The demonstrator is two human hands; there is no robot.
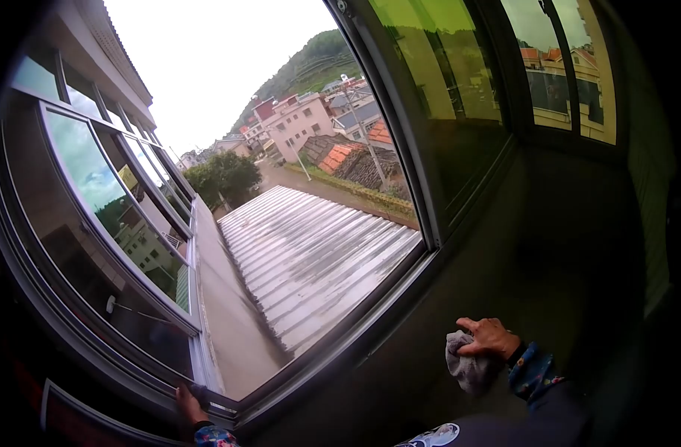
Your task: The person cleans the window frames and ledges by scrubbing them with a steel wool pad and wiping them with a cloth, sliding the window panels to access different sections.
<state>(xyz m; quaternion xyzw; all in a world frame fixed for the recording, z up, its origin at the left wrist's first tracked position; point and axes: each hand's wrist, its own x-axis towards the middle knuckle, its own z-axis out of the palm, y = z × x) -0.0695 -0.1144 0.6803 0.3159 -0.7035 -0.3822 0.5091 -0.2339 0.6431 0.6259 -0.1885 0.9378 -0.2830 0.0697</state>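
Observation:
My right hand [492, 337] is closed on a crumpled grey cloth [468, 366], held in front of the dark wall below the window. The cloth hangs from between the thumb and fingers. Low in the view, my left hand [190, 407] grips the window frame [225, 407] near its lower corner; part of its fingers is lost in shadow. The open window [333, 346] has a metal sill track running up to the right, and no pane covers the gap in the middle.
Outside, below the opening, lies a corrugated metal roof [318, 253]. Framed glass panes [120, 201] stand on the left. A green-tinted sliding pane [445, 97] is at the upper right. Beyond are houses [303, 123], a tree [225, 177] and a hill.

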